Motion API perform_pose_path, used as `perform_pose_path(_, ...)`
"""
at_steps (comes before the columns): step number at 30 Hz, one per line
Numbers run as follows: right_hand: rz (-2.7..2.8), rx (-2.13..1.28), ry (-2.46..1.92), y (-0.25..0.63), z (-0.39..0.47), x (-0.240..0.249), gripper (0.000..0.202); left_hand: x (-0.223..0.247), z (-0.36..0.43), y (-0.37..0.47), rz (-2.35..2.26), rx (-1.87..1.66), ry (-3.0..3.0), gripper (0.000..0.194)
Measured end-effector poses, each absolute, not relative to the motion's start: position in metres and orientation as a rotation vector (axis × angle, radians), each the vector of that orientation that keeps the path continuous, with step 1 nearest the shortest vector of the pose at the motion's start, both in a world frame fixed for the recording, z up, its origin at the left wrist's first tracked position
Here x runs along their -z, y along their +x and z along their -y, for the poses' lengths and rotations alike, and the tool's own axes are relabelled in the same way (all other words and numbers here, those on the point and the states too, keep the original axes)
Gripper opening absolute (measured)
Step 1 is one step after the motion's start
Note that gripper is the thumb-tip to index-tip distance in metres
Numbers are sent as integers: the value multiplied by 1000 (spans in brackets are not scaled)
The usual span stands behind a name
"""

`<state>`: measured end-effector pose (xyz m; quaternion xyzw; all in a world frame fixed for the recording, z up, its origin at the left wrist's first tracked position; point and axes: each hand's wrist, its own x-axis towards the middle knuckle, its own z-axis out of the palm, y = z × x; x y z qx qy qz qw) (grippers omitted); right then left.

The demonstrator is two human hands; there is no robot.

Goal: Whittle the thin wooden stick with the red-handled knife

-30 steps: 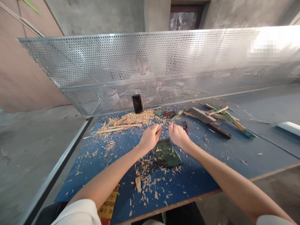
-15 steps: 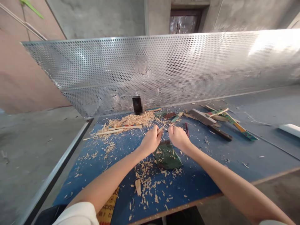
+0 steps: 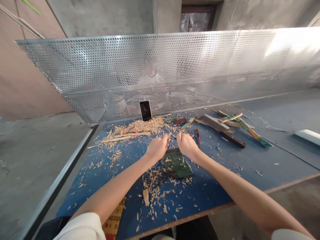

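Above the dark green piece [image 3: 177, 163] on the blue table [image 3: 210, 190], my left hand [image 3: 158, 146] is closed round a small pale wooden piece [image 3: 169, 135] whose tip shows at the thumb. My right hand [image 3: 187, 144] is a fist just to its right, with a small gap between them. A thin object, perhaps a blade, shows near its fingers; most of it is hidden. Wood shavings [image 3: 152, 186] lie scattered below and beside both hands.
A cleaver [image 3: 222, 127] and patterned strips [image 3: 252, 133] lie to the right. A phone [image 3: 145, 110] leans on the perforated metal screen [image 3: 105, 76] behind a heap of shavings [image 3: 142, 127]. A red pen-like item [image 3: 198, 137] is beside my right hand. Sandpaper [image 3: 114, 218] lies near the front edge.
Both hands have shifted slightly left and up in view. The gap between them looks a little wider. The rest of the scene has shifted slightly with the camera.
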<state>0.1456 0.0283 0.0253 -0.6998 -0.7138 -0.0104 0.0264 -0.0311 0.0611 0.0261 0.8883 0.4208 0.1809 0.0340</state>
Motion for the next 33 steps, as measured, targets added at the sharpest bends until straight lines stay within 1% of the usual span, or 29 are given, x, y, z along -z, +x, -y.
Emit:
perform_pose_path(5, 2264, 154, -2153, 148, -26, -25, 45, -30, -54, -24, -1221, -679, 2567, 27)
perform_pose_path(8, 2279, 196, -2140, 149, -26, -26, 46, -36, -53, -21, -1163, -720, 2489, 30)
perform_pose_path(13, 2273, 161, -2135, 151, -27, -25, 45, -38, -65, -33, -1173, -528, 2822, 26)
perform_pose_path(16, 2265, 119, -2144, 151, -29, -22, 45, -34, -70, -37, -1186, -510, 2912, 24)
perform_pose_path(19, 2292, 165, -2136, 151, -30, -19, 45, -30, -68, -33, -1175, -629, 2758, 24)
perform_pose_path(23, 2321, 257, -2119, 151, -30, -18, 44, -28, -61, -22, -1086, -812, 2396, 33)
perform_pose_path(26, 2317, 270, -2120, 151, -29, -19, 43, -29, -60, -19, -1058, -847, 2305, 36)
perform_pose_path(31, 2343, 229, -2078, 149, -32, -14, 38, -30, -58, -22, -1135, -789, 2421, 24)
perform_pose_path(33, 2371, 202, -2061, 149, -33, -11, 36, -30, -58, -24, -1209, -721, 2490, 23)
